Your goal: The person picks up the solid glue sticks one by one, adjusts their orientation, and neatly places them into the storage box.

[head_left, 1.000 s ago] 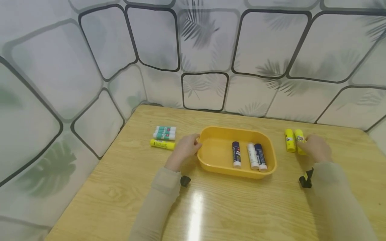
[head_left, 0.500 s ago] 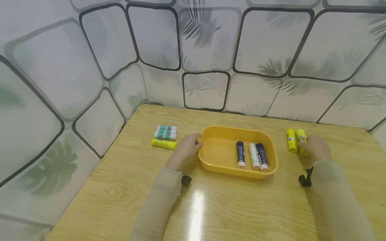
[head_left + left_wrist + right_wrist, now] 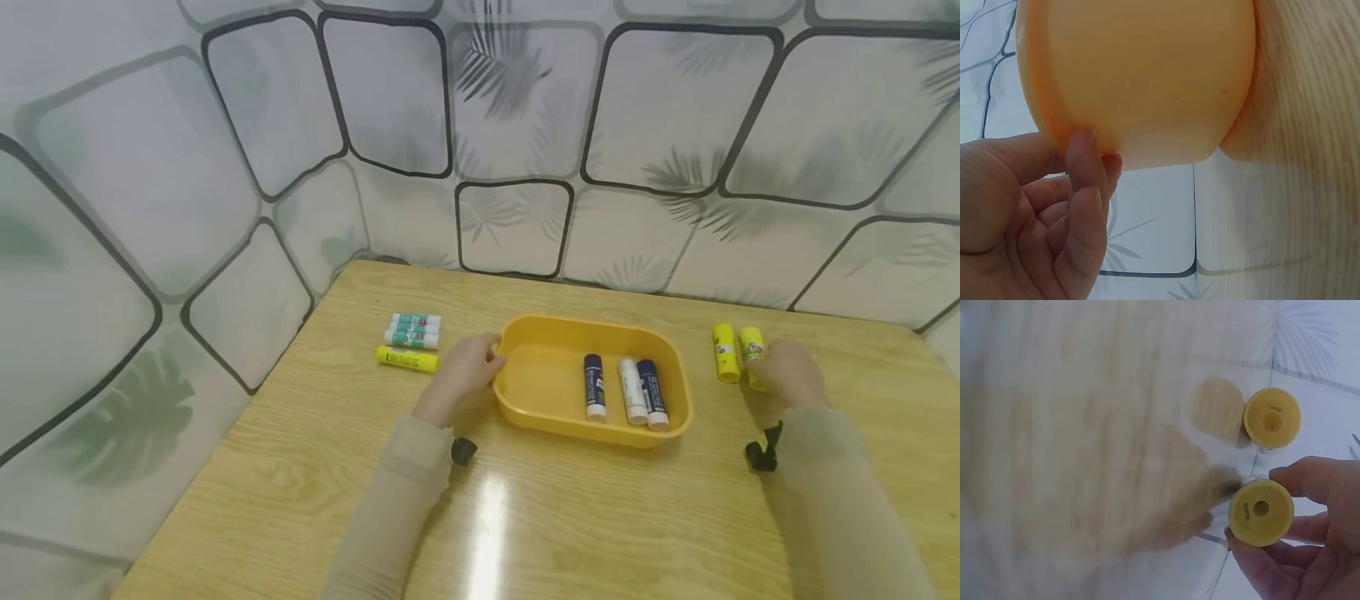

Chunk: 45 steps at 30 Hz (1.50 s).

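My left hand [image 3: 467, 367] pinches the left rim of an orange-yellow plastic tray [image 3: 536, 383]. Thumb and fingers grip that rim in the left wrist view, where the tray's side wall [image 3: 1147, 75] fills the top. Lying in the tray's right half are a dark-blue glue stick [image 3: 594, 385], a white glue stick [image 3: 632, 390] and another dark-blue one [image 3: 652, 393]. Over on the right, my right hand [image 3: 792, 372] holds a yellow glue stick [image 3: 1261, 514] between thumb and fingers. A second yellow glue stick [image 3: 725, 352] lies just left of it, untouched.
At the table's far left lie several green-and-white glue sticks [image 3: 413, 331] side by side, with a long yellow stick [image 3: 407, 359] in front of them. A patterned wall covering [image 3: 513, 225] borders the wooden table [image 3: 600, 517] behind and to the left.
The left dark-blue glue stick in the tray has rolled slightly right, then a little back. Both hands keep nearly the same places.
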Each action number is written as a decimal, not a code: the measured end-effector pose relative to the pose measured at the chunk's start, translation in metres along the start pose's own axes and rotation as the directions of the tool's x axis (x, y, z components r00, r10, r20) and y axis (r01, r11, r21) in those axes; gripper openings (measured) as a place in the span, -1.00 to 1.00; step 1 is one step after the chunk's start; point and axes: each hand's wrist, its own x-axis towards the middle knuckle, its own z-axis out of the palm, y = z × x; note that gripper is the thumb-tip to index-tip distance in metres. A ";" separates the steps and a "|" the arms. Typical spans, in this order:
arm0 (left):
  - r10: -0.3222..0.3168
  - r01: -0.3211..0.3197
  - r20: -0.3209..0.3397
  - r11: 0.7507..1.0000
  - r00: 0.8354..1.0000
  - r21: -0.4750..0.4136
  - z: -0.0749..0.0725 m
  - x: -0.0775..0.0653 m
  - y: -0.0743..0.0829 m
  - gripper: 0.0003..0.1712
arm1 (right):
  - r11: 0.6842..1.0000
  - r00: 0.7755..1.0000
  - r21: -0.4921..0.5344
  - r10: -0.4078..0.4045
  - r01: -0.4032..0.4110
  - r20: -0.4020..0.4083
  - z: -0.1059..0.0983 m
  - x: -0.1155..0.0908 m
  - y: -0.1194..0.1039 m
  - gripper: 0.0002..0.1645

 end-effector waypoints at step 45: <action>0.031 -0.031 -0.027 0.999 0.999 0.016 0.001 0.000 -0.001 -0.48 | 0.959 0.946 -0.021 -0.281 0.282 -0.159 -0.002 -0.049 -0.114 -0.44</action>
